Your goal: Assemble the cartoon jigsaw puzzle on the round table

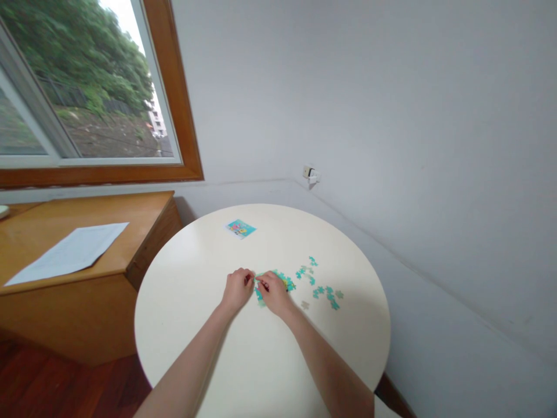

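Both my hands meet at the middle of a round cream table (195, 342). My left hand (237, 288) is closed, its fingertips pinched at the edge of a small joined patch of teal jigsaw pieces (285, 281). My right hand (273, 293) is also closed, fingers pinched on a small piece right against the left fingertips, and it covers part of the patch. Several loose teal pieces (324, 290) lie scattered to the right. A small colourful picture card (241, 228) lies at the far side of the table.
A wooden desk (87, 290) stands to the left with a white sheet of paper (69, 252) on it, below a wood-framed window (174, 104). White walls meet behind the table, with a wall socket (310, 173) in the corner. Dark red wooden floor (65, 389) shows at lower left.
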A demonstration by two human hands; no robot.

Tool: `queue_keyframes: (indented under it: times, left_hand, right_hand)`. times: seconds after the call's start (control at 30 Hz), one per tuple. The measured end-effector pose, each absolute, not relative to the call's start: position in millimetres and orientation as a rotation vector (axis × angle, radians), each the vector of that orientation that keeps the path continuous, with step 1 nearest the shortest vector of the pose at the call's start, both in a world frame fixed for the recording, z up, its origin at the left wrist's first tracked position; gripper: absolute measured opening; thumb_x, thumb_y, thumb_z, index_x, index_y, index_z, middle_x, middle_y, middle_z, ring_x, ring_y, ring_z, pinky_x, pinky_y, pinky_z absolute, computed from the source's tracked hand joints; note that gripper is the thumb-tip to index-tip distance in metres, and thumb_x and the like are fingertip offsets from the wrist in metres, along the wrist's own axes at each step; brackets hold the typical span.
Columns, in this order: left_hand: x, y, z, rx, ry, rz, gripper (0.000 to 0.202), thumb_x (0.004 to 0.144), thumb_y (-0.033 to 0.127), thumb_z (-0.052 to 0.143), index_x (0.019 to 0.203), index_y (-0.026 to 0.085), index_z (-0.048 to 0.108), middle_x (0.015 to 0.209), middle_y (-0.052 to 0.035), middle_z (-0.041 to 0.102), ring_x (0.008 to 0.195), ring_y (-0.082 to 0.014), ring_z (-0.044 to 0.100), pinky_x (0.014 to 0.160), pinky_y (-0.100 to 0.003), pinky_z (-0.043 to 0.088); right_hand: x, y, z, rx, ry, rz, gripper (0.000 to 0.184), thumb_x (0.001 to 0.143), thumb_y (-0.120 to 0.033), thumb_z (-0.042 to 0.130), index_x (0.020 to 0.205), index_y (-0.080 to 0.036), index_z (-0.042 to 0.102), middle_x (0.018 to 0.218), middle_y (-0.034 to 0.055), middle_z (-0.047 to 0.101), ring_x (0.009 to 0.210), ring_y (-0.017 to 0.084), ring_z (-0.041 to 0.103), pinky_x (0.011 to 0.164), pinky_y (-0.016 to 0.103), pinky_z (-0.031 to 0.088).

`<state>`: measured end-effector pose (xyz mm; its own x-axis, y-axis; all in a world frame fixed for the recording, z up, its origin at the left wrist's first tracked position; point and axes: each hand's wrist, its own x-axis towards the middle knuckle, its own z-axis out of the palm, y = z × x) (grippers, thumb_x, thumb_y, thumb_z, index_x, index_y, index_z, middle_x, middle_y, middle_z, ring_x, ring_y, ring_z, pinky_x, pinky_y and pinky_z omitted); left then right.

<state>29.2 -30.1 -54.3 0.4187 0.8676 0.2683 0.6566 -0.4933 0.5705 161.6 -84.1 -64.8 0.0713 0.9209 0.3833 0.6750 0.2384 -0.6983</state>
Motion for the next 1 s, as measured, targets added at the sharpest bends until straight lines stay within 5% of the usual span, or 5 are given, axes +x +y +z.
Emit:
queue_keyframes:
  times: [1.0]
  left_hand:
    - [27.3, -28.2, -57.5, 2.253, 1.258, 0.803, 0.017, 0.075, 0.011, 0.05, 0.072, 0.017, 0.065, 0.07, -0.0013, 0.063, 0.067, -0.0126, 0.054, 0.065, -0.023, 0.037]
  right_hand:
    - [161.4, -86.2, -66.9, -1.501, -1.734, 0.309, 0.027, 0.079, -0.002, 0.053, 0.087, -0.019, 0.073, 0.083, 0.0044, 0.06, 0.081, 0.015, 0.057, 0.078, 0.029, 0.048]
